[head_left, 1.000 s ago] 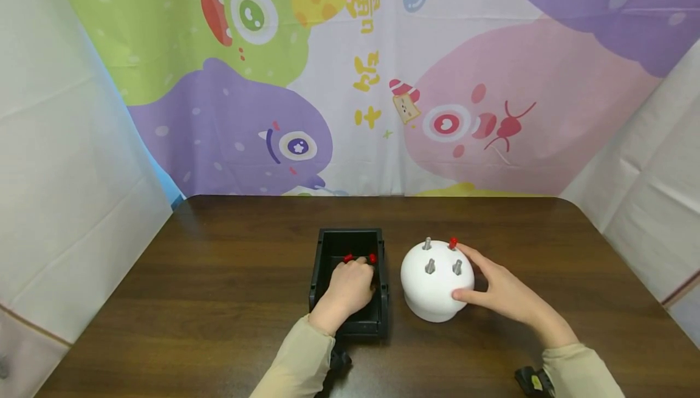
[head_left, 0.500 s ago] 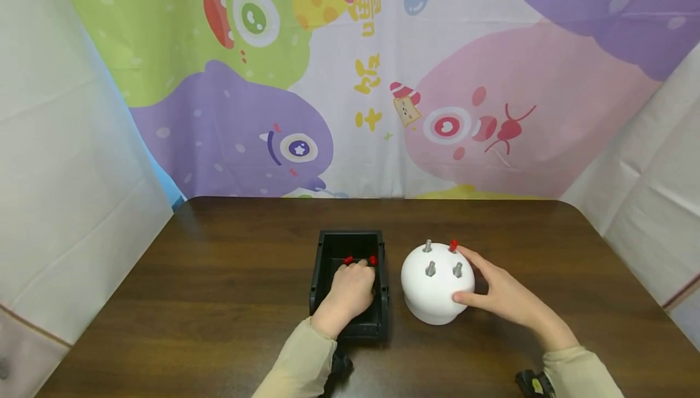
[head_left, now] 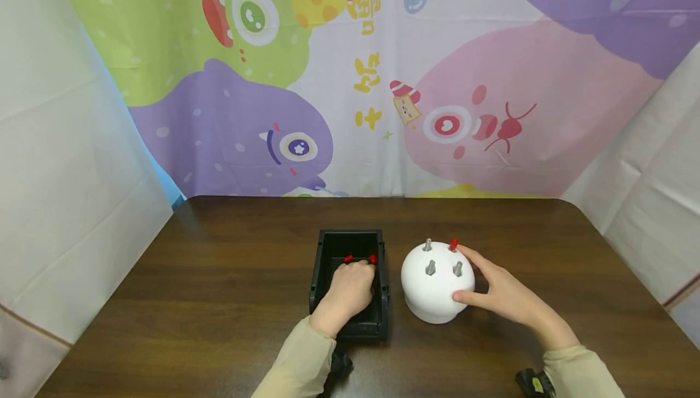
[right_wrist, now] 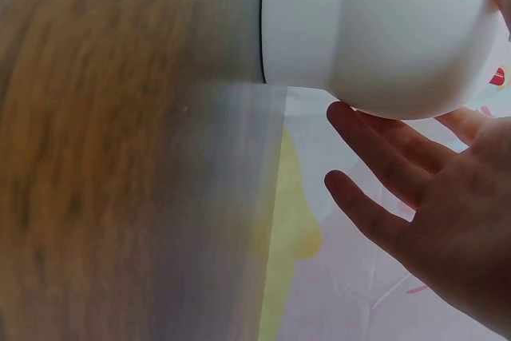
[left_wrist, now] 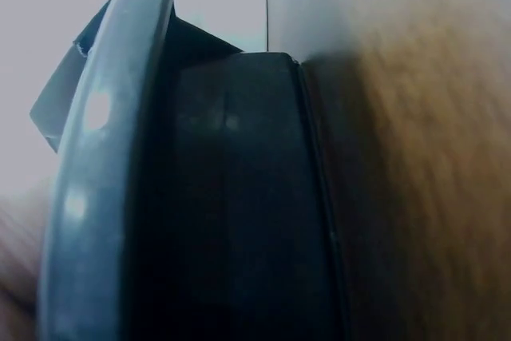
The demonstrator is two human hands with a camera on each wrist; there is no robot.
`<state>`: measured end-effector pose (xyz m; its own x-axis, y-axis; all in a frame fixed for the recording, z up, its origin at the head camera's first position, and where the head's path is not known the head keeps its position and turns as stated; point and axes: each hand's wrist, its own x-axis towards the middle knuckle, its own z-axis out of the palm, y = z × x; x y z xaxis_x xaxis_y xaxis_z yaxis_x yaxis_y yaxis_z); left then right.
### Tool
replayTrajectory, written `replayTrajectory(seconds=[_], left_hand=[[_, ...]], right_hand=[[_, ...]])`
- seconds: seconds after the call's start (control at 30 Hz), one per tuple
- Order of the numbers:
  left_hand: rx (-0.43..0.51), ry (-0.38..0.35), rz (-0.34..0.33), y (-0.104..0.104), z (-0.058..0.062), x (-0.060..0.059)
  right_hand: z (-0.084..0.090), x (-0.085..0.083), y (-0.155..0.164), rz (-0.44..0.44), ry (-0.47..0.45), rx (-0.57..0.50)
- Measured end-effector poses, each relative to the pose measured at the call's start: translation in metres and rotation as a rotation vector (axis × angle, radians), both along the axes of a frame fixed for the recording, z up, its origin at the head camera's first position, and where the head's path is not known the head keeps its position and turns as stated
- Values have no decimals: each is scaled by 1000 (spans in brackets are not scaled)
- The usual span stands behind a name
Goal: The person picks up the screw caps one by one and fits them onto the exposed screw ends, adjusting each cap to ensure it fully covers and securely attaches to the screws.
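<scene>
1. The right hand is holding the white domed body at its side, thumb touching the near face and fingers curving around the far face. This hold is probably steadying the body while leaving its top accessible.
2. The white domed body is standing upright on the counter, just to the right of the black bin.
3. Three grey pegs are projecting from the top; a red cap is occupying the fourth position, near the right index fingertip.
4. The left hand is resting inside the bin. Its fingertips are facing away, so whether it is grasping anything cannot be told.
5. Two red pieces are lying just beyond the left knuckles; the bin is presumably keeping them together.
6. Yellow characters are running sideways on the patterned backdrop, not reliably legible. No brand is showing.
</scene>
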<state>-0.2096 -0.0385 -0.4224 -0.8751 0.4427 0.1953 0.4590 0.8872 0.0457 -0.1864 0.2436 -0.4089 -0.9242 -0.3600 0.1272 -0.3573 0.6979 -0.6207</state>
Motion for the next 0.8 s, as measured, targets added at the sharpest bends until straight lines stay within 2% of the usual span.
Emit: replayTrajectory(seconds=[0.6,0.8], left_hand=[[-25,32,2,-1,4,1],[-13,67,8,-2,8,3]], right_hand=[[1,0,0,-5,-9,5],[1,0,0,-7,-15,6]])
